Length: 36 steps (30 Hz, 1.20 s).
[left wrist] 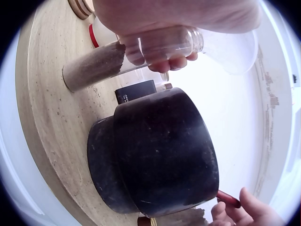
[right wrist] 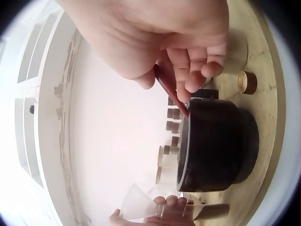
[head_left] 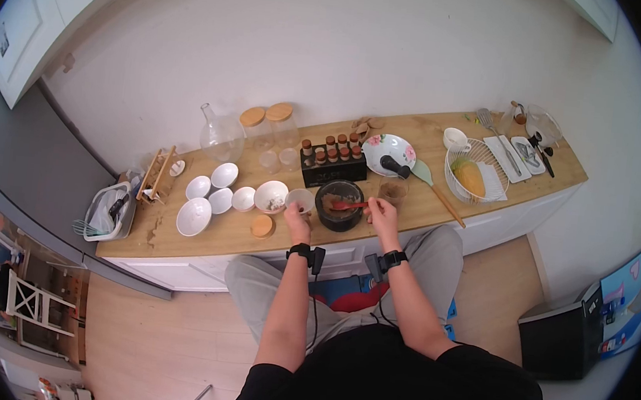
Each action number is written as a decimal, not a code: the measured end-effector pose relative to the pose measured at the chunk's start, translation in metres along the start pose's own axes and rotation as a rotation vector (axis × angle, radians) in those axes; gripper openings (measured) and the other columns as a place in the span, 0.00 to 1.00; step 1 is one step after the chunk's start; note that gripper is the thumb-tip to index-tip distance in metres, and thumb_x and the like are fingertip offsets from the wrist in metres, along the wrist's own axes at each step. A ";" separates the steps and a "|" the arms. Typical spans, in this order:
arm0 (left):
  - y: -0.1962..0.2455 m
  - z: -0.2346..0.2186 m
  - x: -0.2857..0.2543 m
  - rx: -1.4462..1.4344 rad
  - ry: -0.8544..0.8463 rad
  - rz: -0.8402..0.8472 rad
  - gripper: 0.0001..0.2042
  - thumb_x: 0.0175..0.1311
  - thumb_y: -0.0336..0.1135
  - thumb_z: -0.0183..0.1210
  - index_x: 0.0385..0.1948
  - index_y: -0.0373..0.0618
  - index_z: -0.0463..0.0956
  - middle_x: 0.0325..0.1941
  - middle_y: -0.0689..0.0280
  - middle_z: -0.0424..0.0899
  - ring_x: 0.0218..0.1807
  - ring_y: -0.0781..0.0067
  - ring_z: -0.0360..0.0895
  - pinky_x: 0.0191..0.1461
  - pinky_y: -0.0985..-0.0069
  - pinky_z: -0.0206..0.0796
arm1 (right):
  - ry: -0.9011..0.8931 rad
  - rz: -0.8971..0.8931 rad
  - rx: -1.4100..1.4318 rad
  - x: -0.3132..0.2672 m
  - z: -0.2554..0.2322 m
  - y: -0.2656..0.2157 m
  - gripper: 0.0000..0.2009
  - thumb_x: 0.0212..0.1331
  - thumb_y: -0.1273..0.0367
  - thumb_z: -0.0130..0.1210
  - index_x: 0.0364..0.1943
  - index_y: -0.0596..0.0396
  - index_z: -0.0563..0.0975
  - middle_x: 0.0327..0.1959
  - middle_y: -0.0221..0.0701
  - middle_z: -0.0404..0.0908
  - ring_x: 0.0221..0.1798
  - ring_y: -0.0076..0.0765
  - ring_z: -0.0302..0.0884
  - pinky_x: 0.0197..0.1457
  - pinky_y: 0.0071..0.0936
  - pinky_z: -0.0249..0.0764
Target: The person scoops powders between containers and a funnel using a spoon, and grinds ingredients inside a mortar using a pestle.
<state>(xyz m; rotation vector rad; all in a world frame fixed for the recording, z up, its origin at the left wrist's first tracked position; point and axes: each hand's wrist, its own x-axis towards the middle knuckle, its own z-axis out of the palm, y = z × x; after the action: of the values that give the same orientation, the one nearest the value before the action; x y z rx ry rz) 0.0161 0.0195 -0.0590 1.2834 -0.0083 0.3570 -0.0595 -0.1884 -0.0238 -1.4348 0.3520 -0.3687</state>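
Observation:
A dark mortar [head_left: 339,205] stands near the counter's front edge with brown powder inside. My right hand [head_left: 383,215] pinches the handle of a red spoon [head_left: 351,205], whose front end lies in the mortar. Left of the mortar, my left hand [head_left: 297,222] grips a clear glass tube [left wrist: 162,47] partly filled with brown powder, its base on the counter. A translucent funnel [right wrist: 137,202] sits at the tube's mouth, beside the left hand's fingers. In the right wrist view the spoon's tip is hidden behind the mortar's rim.
Behind the mortar stands a black rack [head_left: 333,168] of small capped bottles. White bowls [head_left: 194,216] and a wooden lid [head_left: 262,226] are to the left. A floral plate [head_left: 388,149], a green spatula [head_left: 423,172], a glass jar [head_left: 392,192] and a wire basket [head_left: 453,183] are to the right.

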 end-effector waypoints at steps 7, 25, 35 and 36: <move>0.001 -0.001 0.001 -0.002 -0.025 0.003 0.23 0.70 0.47 0.41 0.29 0.32 0.75 0.27 0.60 0.78 0.29 0.67 0.74 0.34 0.68 0.65 | 0.031 0.033 0.137 -0.012 0.003 -0.007 0.13 0.68 0.62 0.54 0.42 0.59 0.78 0.29 0.26 0.82 0.23 0.17 0.71 0.26 0.16 0.66; 0.001 0.000 -0.001 0.006 -0.031 0.014 0.22 0.71 0.50 0.40 0.27 0.39 0.72 0.26 0.66 0.75 0.31 0.73 0.72 0.37 0.73 0.62 | -0.100 -0.137 0.271 -0.030 0.031 -0.083 0.10 0.69 0.65 0.53 0.45 0.56 0.79 0.31 0.26 0.81 0.26 0.14 0.71 0.28 0.13 0.66; 0.001 0.002 -0.001 -0.010 0.006 0.027 0.23 0.71 0.46 0.40 0.32 0.33 0.76 0.29 0.60 0.80 0.31 0.67 0.75 0.36 0.68 0.65 | -0.296 -0.312 0.151 -0.039 0.048 -0.076 0.10 0.68 0.70 0.53 0.50 0.56 0.78 0.36 0.26 0.80 0.30 0.14 0.72 0.32 0.13 0.69; -0.007 0.000 0.001 -0.009 0.001 0.045 0.23 0.71 0.47 0.40 0.32 0.33 0.76 0.29 0.60 0.80 0.31 0.67 0.75 0.35 0.68 0.65 | -0.285 -0.310 0.161 -0.039 0.047 -0.078 0.10 0.68 0.70 0.53 0.50 0.56 0.78 0.36 0.26 0.80 0.30 0.14 0.72 0.32 0.13 0.68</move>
<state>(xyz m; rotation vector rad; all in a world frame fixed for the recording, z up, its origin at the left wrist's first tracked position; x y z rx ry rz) 0.0191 0.0185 -0.0649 1.2760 -0.0375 0.3956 -0.0759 -0.1366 0.0590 -1.3614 -0.1314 -0.4258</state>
